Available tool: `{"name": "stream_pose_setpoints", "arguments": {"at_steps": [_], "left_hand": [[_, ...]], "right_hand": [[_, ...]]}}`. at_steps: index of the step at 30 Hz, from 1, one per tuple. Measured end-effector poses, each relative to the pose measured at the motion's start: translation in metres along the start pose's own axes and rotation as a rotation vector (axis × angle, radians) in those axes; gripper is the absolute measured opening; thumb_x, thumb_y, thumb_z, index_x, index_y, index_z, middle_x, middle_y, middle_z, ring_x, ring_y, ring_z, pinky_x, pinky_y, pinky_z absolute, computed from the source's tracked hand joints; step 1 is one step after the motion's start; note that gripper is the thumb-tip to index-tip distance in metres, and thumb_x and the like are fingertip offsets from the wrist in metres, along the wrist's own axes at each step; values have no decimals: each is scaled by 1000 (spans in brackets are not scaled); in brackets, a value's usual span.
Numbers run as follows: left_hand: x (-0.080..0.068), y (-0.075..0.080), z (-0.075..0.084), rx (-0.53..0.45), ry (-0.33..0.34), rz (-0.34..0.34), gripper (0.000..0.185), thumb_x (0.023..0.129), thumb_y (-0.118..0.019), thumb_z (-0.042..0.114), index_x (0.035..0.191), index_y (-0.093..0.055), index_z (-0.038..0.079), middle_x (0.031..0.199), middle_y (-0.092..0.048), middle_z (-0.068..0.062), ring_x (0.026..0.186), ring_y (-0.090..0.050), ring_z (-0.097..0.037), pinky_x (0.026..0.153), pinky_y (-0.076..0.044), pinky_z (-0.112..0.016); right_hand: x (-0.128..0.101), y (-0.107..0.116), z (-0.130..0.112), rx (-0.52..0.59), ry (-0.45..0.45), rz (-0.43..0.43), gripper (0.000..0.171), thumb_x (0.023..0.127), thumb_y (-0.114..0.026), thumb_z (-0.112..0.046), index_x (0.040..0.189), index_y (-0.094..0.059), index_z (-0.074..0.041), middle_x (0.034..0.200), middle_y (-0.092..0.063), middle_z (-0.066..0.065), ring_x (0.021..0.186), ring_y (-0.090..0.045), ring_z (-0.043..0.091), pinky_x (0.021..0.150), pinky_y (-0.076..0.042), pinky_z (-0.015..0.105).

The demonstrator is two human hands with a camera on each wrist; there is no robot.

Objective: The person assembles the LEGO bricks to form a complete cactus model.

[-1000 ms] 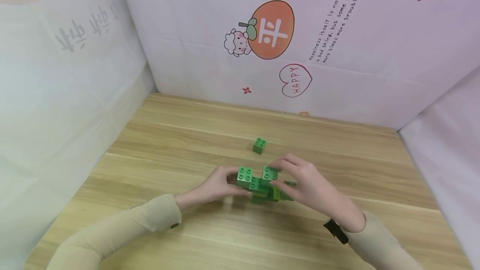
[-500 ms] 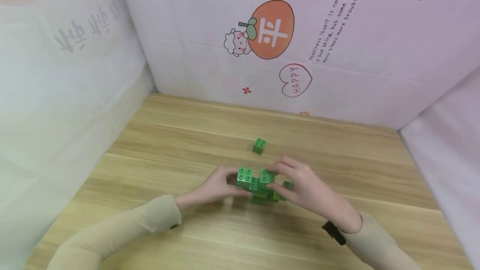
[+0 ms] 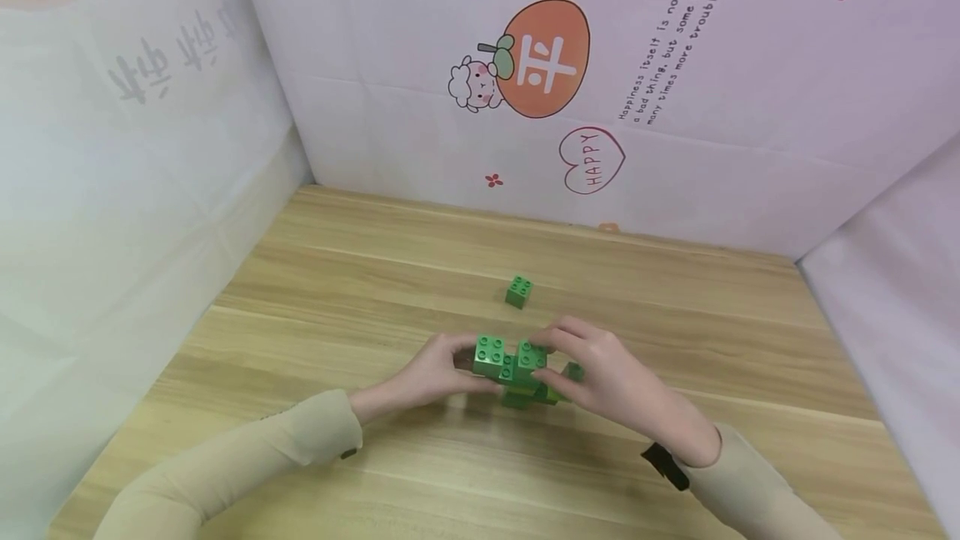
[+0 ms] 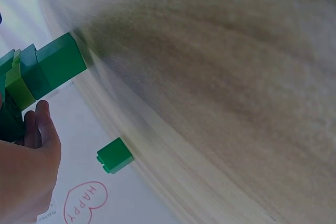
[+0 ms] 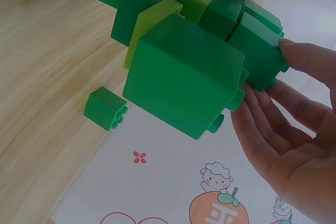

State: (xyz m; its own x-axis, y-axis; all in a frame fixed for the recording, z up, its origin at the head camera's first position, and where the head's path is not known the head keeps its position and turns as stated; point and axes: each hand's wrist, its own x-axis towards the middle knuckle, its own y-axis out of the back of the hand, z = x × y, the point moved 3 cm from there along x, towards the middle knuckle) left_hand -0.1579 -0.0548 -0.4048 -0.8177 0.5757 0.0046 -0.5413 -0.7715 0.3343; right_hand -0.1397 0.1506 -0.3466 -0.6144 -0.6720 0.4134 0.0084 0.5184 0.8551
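Head view, both hands, left hand (image 3: 431, 373), right hand (image 3: 607, 373), clamped on green brick cluster (image 3: 517, 369), "HAPPY" heart sticker (image 3: 591, 160) on wall.

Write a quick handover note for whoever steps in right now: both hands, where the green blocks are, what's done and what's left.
Left hand grips the left end of the green block cluster, just above the wooden table.
Right hand pinches the cluster's upper right block.
Done: several blocks are joined into one stepped cluster.
Left: one loose green block lies apart, behind the cluster, untouched. Whether the top block is fully seated cannot be told.
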Motion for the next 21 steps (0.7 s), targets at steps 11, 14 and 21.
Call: {"name": "stream_pose_setpoints", "arguments": {"at_steps": [11,14,21], "left_hand": [[0,0,-1,-4,1,3,40,73,-79,13,110,-66,15,109,-71,1,98,-65,-4,90,-52,-19],[1,-1,-1,-5,13,9,40,73,-79,13,110,-66,15,109,-71,1,99,-66,-8,90,-52,-19],[0,-1,0,-5,51,14,41,72,-79,13,111,-65,16,110,-70,2,102,-65,-11,93,-51,-22]], "right_hand": [[1,0,0,24,-6,4,31,73,-79,-12,101,-66,-7,94,-65,-1,84,-66,8,70,-54,9],[2,-1,0,28,-16,1,30,72,-79,-11,99,-66,-7,94,-66,0,84,-67,9,70,-55,11],[4,-1,1,28,-22,12,30,70,-80,-10,96,-68,-7,93,-67,1,82,-66,9,70,-56,13]]}}
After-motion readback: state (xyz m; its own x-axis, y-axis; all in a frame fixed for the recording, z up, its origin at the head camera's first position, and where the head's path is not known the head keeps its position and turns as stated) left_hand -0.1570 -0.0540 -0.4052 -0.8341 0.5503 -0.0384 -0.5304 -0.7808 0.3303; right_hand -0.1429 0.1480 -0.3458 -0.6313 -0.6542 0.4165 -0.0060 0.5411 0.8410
